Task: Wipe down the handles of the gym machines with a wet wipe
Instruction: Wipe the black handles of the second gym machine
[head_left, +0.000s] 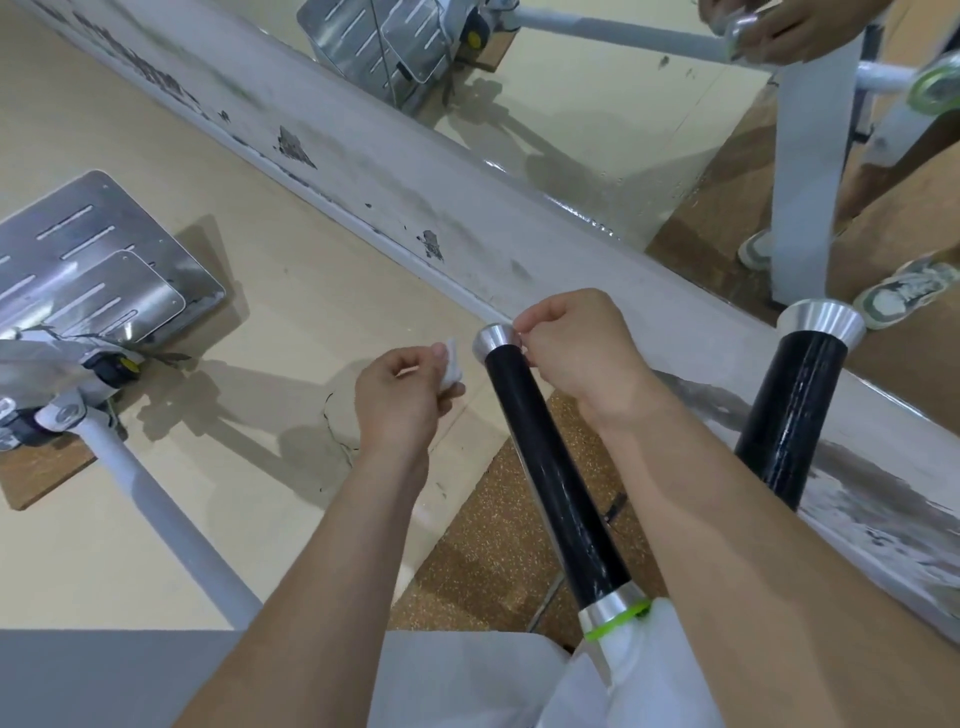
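A black machine handle (550, 467) with silver end caps runs from the lower right up to the centre. My right hand (576, 358) is closed at its top silver cap (493, 338), fingertips pinching at the cap's edge; what they pinch is too small to tell. My left hand (402, 400) hovers just left of the handle and pinches a small crumpled white wet wipe (451, 364), apart from the handle. A second black handle (789, 410) with a silver cap stands to the right, untouched.
A metal footplate (98, 270) on a white machine arm (166, 519) lies at the left. A scuffed white baseboard (415, 192) runs diagonally below a wall mirror (597, 130) that reflects the hands and shoes. Beige floor and cork-coloured mat lie below.
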